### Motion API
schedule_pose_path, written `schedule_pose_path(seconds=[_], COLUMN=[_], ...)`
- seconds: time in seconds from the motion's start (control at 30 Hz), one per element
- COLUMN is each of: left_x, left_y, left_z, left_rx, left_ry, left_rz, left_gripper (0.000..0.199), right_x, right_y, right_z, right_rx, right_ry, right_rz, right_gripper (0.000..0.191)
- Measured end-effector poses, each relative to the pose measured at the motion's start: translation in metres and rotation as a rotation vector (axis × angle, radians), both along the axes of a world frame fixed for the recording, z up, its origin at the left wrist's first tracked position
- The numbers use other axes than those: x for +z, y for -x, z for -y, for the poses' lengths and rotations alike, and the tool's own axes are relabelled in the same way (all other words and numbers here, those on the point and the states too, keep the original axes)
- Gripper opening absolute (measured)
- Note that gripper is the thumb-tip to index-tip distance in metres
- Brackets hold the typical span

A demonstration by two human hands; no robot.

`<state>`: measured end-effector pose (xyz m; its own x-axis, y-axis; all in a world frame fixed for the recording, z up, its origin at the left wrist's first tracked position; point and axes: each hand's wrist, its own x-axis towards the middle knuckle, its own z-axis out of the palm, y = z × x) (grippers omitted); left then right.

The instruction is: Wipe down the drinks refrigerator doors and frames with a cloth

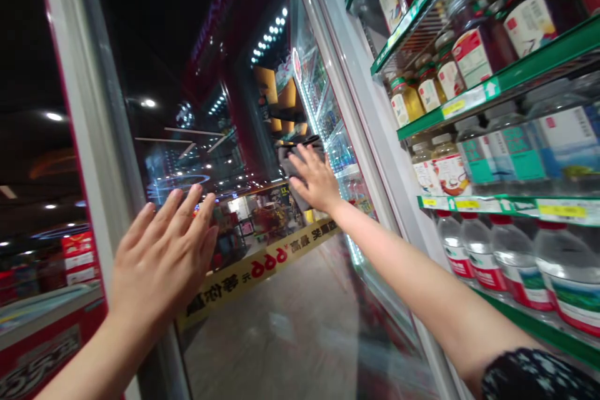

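Observation:
The tall glass door (276, 331) of a drinks fridge stands in front of me, with a yellow printed strip (267, 262) running across it. My left hand (164, 256) is raised in the lower left, fingers stretched out, palm toward the door near its metal frame (89, 94). Farther off, my right hand (316, 181) reaches up to the glass with its fingers spread. Both hands hold nothing. I cannot tell whether either palm touches the door, since the contact side is hidden.
On the right, green-edged shelves (525, 69) carry dark juice bottles (475, 53), turquoise-labelled bottles (520, 150) and large red-capped water bottles (520, 262). At lower left is a red freezer chest (42, 350). Shop lights show in and through the glass.

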<state>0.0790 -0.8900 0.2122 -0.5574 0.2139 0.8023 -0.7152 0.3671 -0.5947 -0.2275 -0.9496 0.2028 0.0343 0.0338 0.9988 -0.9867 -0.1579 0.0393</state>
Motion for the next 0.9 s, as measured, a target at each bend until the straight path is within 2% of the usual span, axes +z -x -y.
schedule_pose_path(seconds=[0.07,0.1,0.13,0.2,0.3,0.33,0.37,0.4,0.43,0.47,0.5,0.6,0.63,0.67,0.7,0.73,0.83,0.87,0.9], left_x=[-0.001,-0.001,-0.001,-0.002,-0.003,-0.003,-0.003,-0.003,-0.003,-0.003,-0.003,-0.003,-0.003,-0.003,-0.002,-0.002,-0.003,-0.004,-0.004], left_y=[-0.001,-0.002,-0.002,-0.003,-0.004,-0.004,-0.005,-0.005,-0.005,-0.005,-0.005,-0.006,-0.006,-0.006,-0.007,-0.007,-0.008,-0.008,-0.007], left_z=[0.002,0.002,0.003,0.004,0.007,0.009,0.010,0.012,0.014,0.016,0.017,0.020,0.021,0.021,0.021,0.021,0.019,0.019,0.018], left_rx=[0.003,0.003,0.003,0.004,0.008,0.007,0.004,-0.001,-0.006,-0.012,-0.017,-0.025,-0.024,-0.021,-0.017,-0.010,0.016,0.026,0.035], left_ry=[0.011,0.014,0.016,0.018,0.035,0.050,0.070,0.091,0.110,0.124,0.132,0.135,0.135,0.136,0.138,0.140,0.134,0.128,0.124], left_rz=[0.003,0.003,0.002,0.004,0.011,0.013,0.015,0.016,0.015,0.015,0.016,0.015,0.016,0.020,0.022,0.022,0.023,0.025,0.027], left_gripper=[0.071,0.071,0.070,0.070,0.069,0.068,0.068,0.068,0.068,0.068,0.069,0.069,0.068,0.067,0.067,0.067,0.071,0.072,0.073], right_x=[-0.008,-0.023,-0.046,-0.113,-0.230,-0.260,-0.282,-0.291,-0.289,-0.276,-0.253,-0.173,-0.155,-0.147,-0.149,-0.162,-0.229,-0.247,-0.258], right_y=[0.051,0.073,0.091,0.114,0.121,0.119,0.118,0.118,0.119,0.121,0.124,0.129,0.126,0.121,0.114,0.107,0.089,0.087,0.085], right_z=[0.013,0.020,0.025,0.035,0.046,0.049,0.051,0.052,0.053,0.053,0.053,0.055,0.055,0.055,0.054,0.053,0.048,0.046,0.046], right_rx=[-0.016,-0.026,-0.038,-0.057,-0.080,-0.091,-0.099,-0.105,-0.110,-0.114,-0.115,-0.104,-0.104,-0.098,-0.089,-0.075,-0.020,-0.004,0.000], right_ry=[0.000,-0.006,-0.007,-0.025,-0.061,-0.067,-0.060,-0.051,-0.051,-0.053,-0.061,-0.050,-0.028,-0.005,0.017,0.030,-0.008,-0.024,-0.017], right_rz=[0.145,0.195,0.244,0.258,0.151,0.149,0.160,0.165,0.165,0.167,0.172,0.246,0.287,0.319,0.336,0.325,0.132,0.058,0.054], right_gripper=[0.054,0.054,0.054,0.053,0.053,0.056,0.058,0.059,0.060,0.060,0.059,0.056,0.056,0.056,0.057,0.058,0.065,0.067,0.066])
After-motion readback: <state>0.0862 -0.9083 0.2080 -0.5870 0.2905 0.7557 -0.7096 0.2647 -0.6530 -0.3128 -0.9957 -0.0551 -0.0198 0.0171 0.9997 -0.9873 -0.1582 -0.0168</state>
